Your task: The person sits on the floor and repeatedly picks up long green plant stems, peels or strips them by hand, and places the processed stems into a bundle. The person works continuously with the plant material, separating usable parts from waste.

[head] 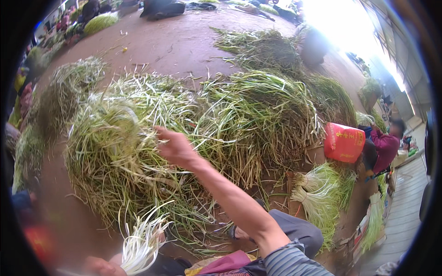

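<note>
My right hand (176, 148) reaches out over a large heap of green and yellowed leafy stalks (241, 124). It is blurred, with the index finger stretched forward. Blurred strands (121, 127) hang in front of it, and whether the fingers hold any is unclear. At the bottom left, my left hand (103, 266) is partly cut off by the picture's edge. It is closed around the lower part of a bunch of long white stems (143, 243), whose loose ends fan upward. My bent knee in grey trousers (297, 229) is beside the right forearm.
Tied bundles of pale-stemmed greens (316, 200) lie to the right of my knee. Beyond them stands a red bag with writing (344, 142), near a seated person in a maroon top (385, 148). Another stalk heap (262, 50) lies farther off on the brown floor (152, 45).
</note>
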